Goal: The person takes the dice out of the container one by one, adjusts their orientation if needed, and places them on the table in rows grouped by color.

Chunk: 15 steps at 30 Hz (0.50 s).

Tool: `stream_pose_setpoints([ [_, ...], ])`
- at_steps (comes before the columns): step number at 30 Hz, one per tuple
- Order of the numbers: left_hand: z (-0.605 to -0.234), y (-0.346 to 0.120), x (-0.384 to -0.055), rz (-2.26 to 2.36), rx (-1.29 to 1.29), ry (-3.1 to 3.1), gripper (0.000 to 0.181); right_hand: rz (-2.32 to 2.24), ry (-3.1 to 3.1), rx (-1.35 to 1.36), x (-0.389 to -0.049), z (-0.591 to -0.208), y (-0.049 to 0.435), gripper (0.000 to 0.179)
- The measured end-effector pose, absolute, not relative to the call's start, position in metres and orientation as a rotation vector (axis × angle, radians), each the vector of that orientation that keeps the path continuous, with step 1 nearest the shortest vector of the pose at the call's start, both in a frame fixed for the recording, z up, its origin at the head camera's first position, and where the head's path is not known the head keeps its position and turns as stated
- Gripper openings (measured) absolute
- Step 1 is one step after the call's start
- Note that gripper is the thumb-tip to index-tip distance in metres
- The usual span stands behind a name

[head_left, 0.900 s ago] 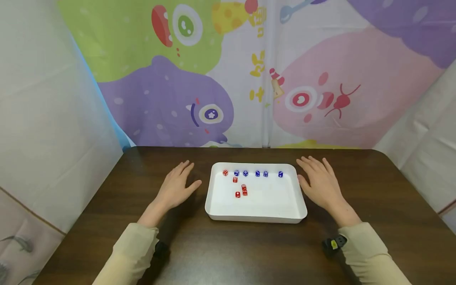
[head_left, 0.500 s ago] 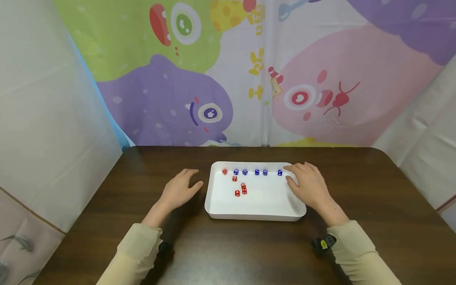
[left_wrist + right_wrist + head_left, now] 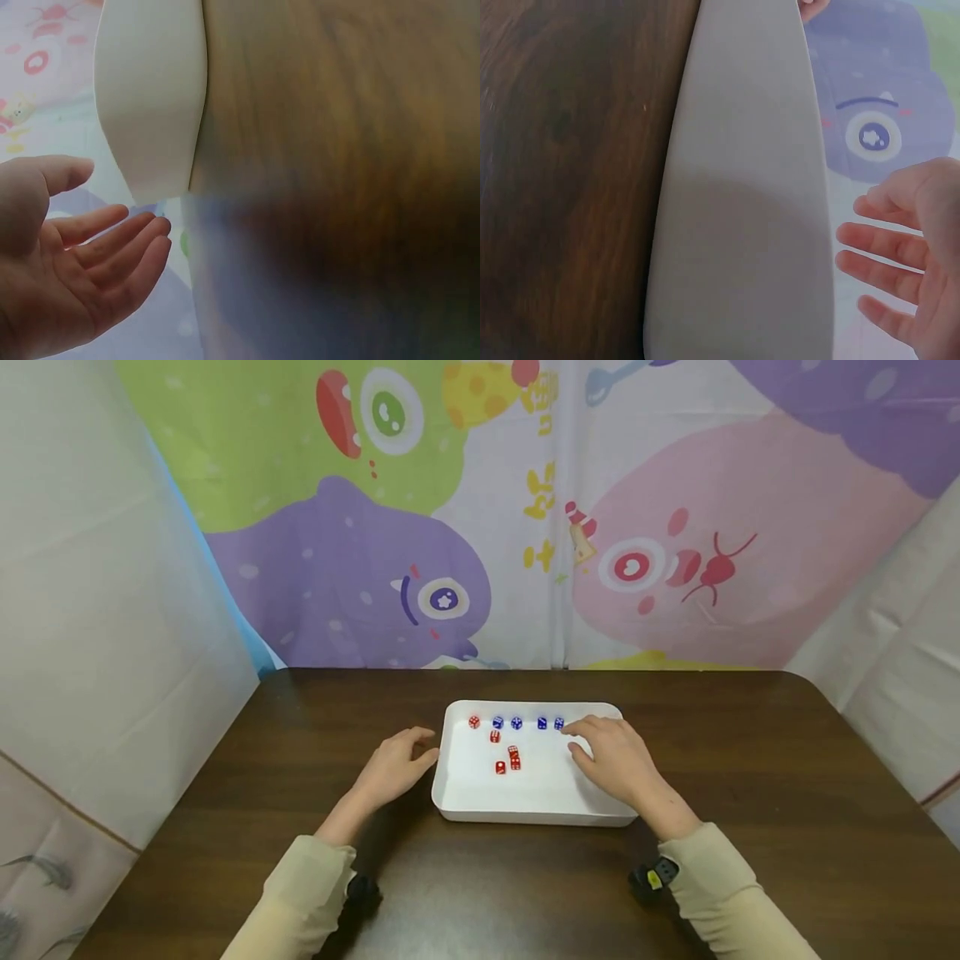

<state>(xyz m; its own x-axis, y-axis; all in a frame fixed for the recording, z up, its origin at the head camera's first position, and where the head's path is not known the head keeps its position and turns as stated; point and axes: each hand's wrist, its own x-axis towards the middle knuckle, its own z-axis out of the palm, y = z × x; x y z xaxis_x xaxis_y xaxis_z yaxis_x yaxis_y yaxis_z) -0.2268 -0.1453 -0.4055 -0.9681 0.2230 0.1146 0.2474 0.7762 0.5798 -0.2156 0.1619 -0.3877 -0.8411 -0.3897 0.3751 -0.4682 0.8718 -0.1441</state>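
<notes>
A white tray [image 3: 540, 797] holds several small red and blue dice. Along its far side a red die [image 3: 474, 722] and several blue dice [image 3: 517, 723] form a loose row. More red dice [image 3: 514, 763] lie left of the middle. My right hand [image 3: 617, 762] hovers over the tray's right part, fingertips right by the rightmost visible blue die [image 3: 558, 723]; the die farthest right is hidden behind this hand. In the right wrist view its relaxed fingers [image 3: 885, 277] hold nothing. At the tray's left rim is my left hand [image 3: 393, 770], fingers loosely bent around nothing.
The tray stands on a dark brown wooden table [image 3: 510, 885]. Behind the table's far edge hangs a cartoon-printed curtain [image 3: 517, 610], with pale cloth on both sides. Each wrist wears a small black camera [image 3: 654, 878].
My right hand has moved left from beside the tray to over it, now covering the rightmost blue die. My left hand has come right to the tray's left rim. The dice stay put.
</notes>
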Motion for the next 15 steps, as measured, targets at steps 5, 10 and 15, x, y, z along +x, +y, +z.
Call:
stream_pose_setpoints([
  [5, -0.411, -0.143, -0.228, -1.079, -0.346, -2.922, 0.036, 0.32, -2.689, 0.687, -0.215, -0.39, 0.15, 0.019],
  [10, -0.413, -0.139, -0.226, -1.187, -0.366, -2.907, 0.037, 0.324, -2.707, 0.712, -0.213, -0.392, 0.137, 0.019],
  [15, -0.414, -0.136, -0.226, -1.287, -0.347, -2.887, 0.038, 0.342, -2.712, 0.752, -0.214, -0.396, 0.123, 0.018],
])
